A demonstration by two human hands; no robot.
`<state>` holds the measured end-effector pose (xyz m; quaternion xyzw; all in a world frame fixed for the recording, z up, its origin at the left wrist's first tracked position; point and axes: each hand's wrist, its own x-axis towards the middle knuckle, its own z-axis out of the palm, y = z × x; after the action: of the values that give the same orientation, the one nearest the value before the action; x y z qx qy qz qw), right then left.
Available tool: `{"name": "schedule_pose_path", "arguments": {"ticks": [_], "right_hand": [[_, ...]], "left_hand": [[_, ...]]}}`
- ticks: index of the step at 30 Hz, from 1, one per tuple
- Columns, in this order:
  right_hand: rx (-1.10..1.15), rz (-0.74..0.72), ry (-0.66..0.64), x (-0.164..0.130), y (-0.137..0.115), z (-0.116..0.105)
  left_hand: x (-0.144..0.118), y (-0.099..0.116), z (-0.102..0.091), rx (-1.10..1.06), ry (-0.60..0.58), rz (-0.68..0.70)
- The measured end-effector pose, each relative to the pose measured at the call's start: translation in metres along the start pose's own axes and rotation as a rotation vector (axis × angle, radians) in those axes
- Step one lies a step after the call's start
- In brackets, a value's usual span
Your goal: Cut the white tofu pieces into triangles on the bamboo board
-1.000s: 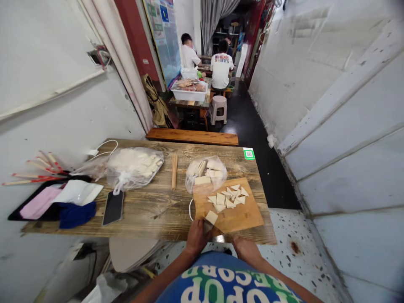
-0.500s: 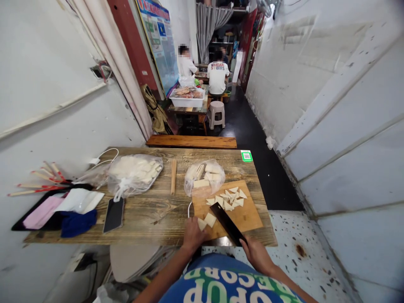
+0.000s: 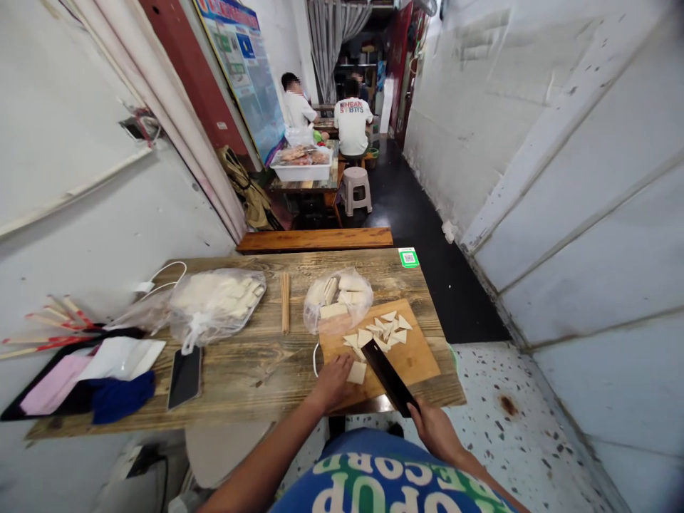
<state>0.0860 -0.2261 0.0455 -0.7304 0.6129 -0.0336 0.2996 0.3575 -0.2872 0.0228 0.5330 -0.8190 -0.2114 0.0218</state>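
My left hand (image 3: 332,381) lies flat on the near left corner of the cutting board (image 3: 414,360), fingers spread loosely and pressing down beside a pale square slice (image 3: 356,372) that sits just at my fingertips. My right hand (image 3: 434,427) hangs off the near edge of the surface (image 3: 246,370), closed around the handle of a dark cleaver (image 3: 389,376). The blade runs on a diagonal, from my right hand up and away to the left, and its far end reaches close to the square slice, on that slice's right side. So the slice lies between my two hands: the left one touches or nearly touches it, the right one reaches it only through the blade. The blade's long axis points toward the little heap of cut triangles (image 3: 382,331) further out on the board.

Beyond the triangles, a clear bag of uncut blocks (image 3: 336,296) rests half on the board's far left corner. Left of that lies a bundle of wooden skewers (image 3: 285,311), laid lengthwise away from me, then a bigger plastic bag (image 3: 214,299) holding more pale pieces. A phone (image 3: 184,376) lies face up near the front edge, well apart from the board. Far down the corridor two people sit at another table, backs mostly turned.
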Motion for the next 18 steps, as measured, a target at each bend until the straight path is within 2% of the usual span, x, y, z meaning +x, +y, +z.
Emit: {"name": "schedule_pose_path", "arguments": {"ticks": [5, 13, 16, 18], "right_hand": [[-0.004, 0.014, -0.003, 0.000, 0.005, 0.007], [-0.007, 0.013, -0.021, -0.003, 0.005, 0.012], [-0.013, 0.002, -0.017, -0.003, 0.001, 0.011], [-0.022, -0.010, -0.013, -0.002, -0.003, 0.009]], "left_hand": [[0.017, 0.001, -0.011, 0.062, -0.144, 0.120], [0.020, -0.011, -0.016, 0.078, -0.189, 0.051], [0.017, -0.011, -0.014, 0.034, -0.155, 0.028], [0.013, -0.008, -0.005, 0.006, -0.063, -0.055]]}}
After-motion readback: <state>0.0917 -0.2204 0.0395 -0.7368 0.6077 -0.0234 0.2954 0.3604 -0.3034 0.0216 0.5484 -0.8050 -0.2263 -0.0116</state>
